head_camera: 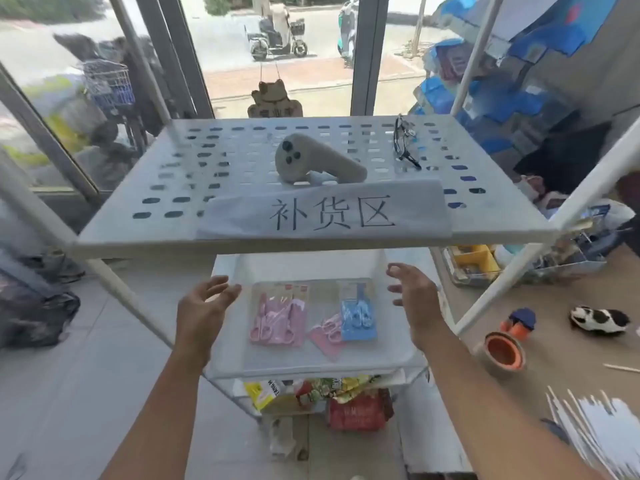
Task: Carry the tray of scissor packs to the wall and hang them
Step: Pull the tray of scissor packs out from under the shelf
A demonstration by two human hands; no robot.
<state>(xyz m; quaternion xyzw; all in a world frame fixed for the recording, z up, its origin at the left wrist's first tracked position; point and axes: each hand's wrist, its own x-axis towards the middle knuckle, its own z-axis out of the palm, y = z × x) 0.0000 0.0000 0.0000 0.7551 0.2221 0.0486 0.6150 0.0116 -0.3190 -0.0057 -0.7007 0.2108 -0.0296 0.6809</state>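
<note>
A translucent white tray point(228, 362) rests on the middle shelf of a white metal rack. Inside it lie pink scissor packs point(278, 315), another pink pack point(327, 336) and a blue scissor pack point(358, 315). My left hand point(202, 308) hovers by the tray's left rim, fingers spread, holding nothing. My right hand point(414, 294) hovers over the tray's right rim, also spread and empty. Neither hand visibly touches the tray.
The perforated top shelf point(138, 174) overhangs the tray and carries a grey controller point(317, 161), glasses point(405, 142) and a paper sign point(325, 213). Snack bags point(332, 396) fill the bottom shelf. Tape rolls point(502, 351), a toy animal point(599, 320) and white rods point(595, 427) lie at right.
</note>
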